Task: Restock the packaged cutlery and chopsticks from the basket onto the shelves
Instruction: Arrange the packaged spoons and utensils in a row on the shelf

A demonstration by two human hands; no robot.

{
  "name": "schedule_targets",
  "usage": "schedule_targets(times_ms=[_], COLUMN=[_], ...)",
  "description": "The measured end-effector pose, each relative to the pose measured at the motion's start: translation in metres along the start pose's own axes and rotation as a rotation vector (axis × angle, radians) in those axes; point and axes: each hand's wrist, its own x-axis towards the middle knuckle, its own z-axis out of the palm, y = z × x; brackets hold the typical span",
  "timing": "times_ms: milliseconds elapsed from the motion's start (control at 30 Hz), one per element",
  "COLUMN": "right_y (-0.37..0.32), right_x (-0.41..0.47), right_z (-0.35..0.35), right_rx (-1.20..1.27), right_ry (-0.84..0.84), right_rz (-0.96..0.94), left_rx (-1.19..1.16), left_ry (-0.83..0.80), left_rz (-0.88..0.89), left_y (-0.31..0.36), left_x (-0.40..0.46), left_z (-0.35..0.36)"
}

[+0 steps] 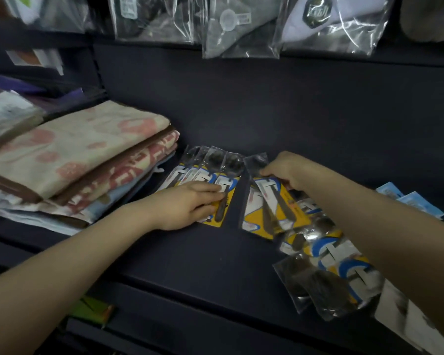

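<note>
We pin the fanned row of yellow-carded, plastic-wrapped spoon packs (210,175) flat with our left hand (187,206), fingers lightly curled on top, probably so it stays neat while our right hand (285,170) pinches the next yellow-carded pack (269,208) to slot alongside on the dark shelf (190,252).

Folded towels (69,160) stacked at left; clear bagged goods (241,26) hanging above; blue packets (418,203) far right.

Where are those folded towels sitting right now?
The folded towels are stacked on the dark shelf at the left of the head view, beside the fanned spoon packets.
</note>
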Motion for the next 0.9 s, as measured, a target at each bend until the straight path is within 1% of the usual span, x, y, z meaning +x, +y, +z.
schedule_targets(times_ms=[67,133,200,233,333,400,467,533,567,633,733,767,800,833,867,900], right_y=[-0.001,-0.005,-0.008,-0.009,-0.015,-0.018,-0.018,-0.017,-0.016,-0.013,-0.008,-0.007,-0.009,-0.012,-0.016,-0.02], right_x=[0.006,0.006,0.011,0.014,0.015,0.018,0.021,0.023,0.023,0.025,0.027,0.025,0.019,0.01,-0.002,-0.012], right_z=[0.001,0.0,-0.002,-0.002,0.004,0.012,0.02,0.025,0.025,0.02,0.014,0.015,0.018,0.024,0.03,0.038], right_rx=[0.009,0.122,0.199,0.235,0.36,0.374,0.292,0.072,-0.049,-0.198,-0.194,-0.219,-0.317,-0.456,-0.57,-0.625], right_ry=[0.032,0.004,0.025,0.038,0.032,0.051,0.114,0.206,0.26,0.34,0.307,0.314,0.36,0.417,0.423,0.348], right_rz=[-0.018,-0.034,-0.028,-0.018,-0.022,-0.023,-0.077,-0.216,-0.29,-0.354,-0.253,-0.235,-0.259,-0.347,-0.491,-0.643], left_rx=[-0.017,-0.052,-0.059,-0.045,-0.062,-0.039,-0.002,-0.001,-0.031,-0.115,-0.089,-0.066,-0.043,-0.021,-0.004,0.004], left_ry=[0.005,0.034,0.107,0.107,-0.001,-0.076,-0.121,-0.142,-0.136,-0.105,-0.039,-0.013,0.004,0.007,-0.002,-0.013], left_rz=[0.029,0.038,0.018,-0.007,-0.051,-0.04,-0.033,-0.039,-0.041,-0.021,0.015,0.009,-0.006,-0.032,-0.066,-0.1], left_y=[-0.003,-0.006,-0.01,-0.012,-0.017,-0.017,-0.017,-0.016,-0.017,-0.015,-0.011,-0.012,-0.013,-0.016,-0.019,-0.023], left_x=[0.0,-0.001,-0.003,-0.004,-0.01,-0.014,-0.015,-0.015,-0.015,-0.015,-0.019,-0.022,-0.025,-0.028,-0.03,-0.033], left_z=[0.0,-0.001,-0.003,-0.004,-0.005,-0.006,-0.006,-0.007,-0.007,-0.007,-0.007,-0.007,-0.007,-0.007,-0.009,-0.01])
